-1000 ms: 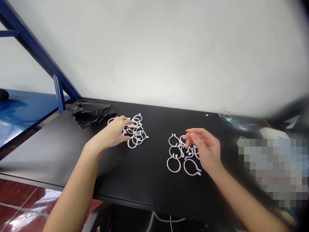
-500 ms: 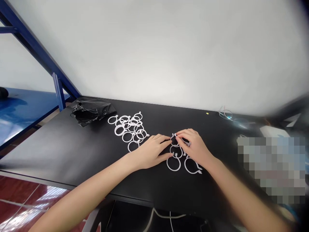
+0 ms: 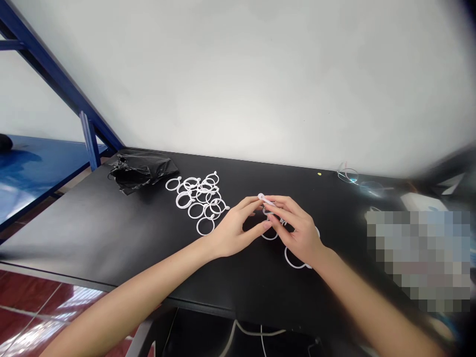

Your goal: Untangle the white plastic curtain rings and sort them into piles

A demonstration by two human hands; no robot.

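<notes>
My left hand (image 3: 236, 228) and my right hand (image 3: 299, 225) meet over the black table, fingers curled towards each other. Between their fingertips is a white plastic ring (image 3: 262, 197) with a small rounded end. Most of it is hidden by the fingers, and it looks raised off the table. Beneath my hands lies another white ring (image 3: 269, 238), partly covered. One more white ring (image 3: 295, 266) rests under my right wrist. Left of my left hand is a loose pile of several white rings (image 3: 196, 218), many with a small knob on the rim.
A crumpled black plastic bag (image 3: 148, 171) sits at the table's back left. Eyeglasses (image 3: 348, 176) and a tiny yellow dot (image 3: 319, 174) are near the wall. At the right are a white box (image 3: 424, 202) and a blurred-out patch. A blue metal frame (image 3: 59, 74) stands at left.
My hands have come closer together and lifted a ring between them. The nearest ring by my left thumb no longer lies at its former spot. The pile is unchanged.
</notes>
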